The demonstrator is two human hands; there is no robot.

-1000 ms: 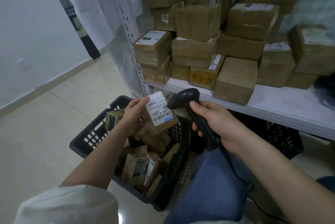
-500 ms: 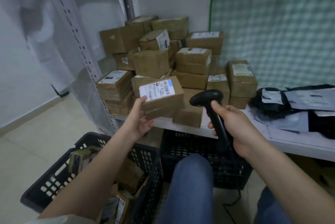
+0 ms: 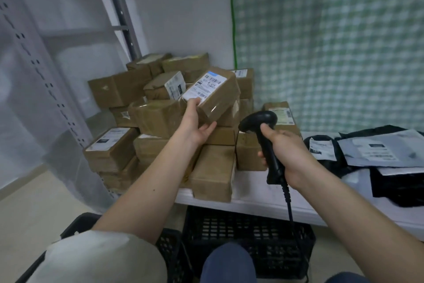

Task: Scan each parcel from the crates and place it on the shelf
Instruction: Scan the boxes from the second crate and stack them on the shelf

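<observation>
While the labelled brown parcel tilts above the stack of boxes on the white shelf, the left hand grips its near end, thumb on the label, arm stretched forward. The right hand clasps the black barcode scanner upright beside it. Black crates sit below.

A green checked curtain hangs beside a white wall, above what looks like pale tiled floor.

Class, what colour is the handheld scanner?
Black. The scanner in the right hand shows best in the head view.
</observation>
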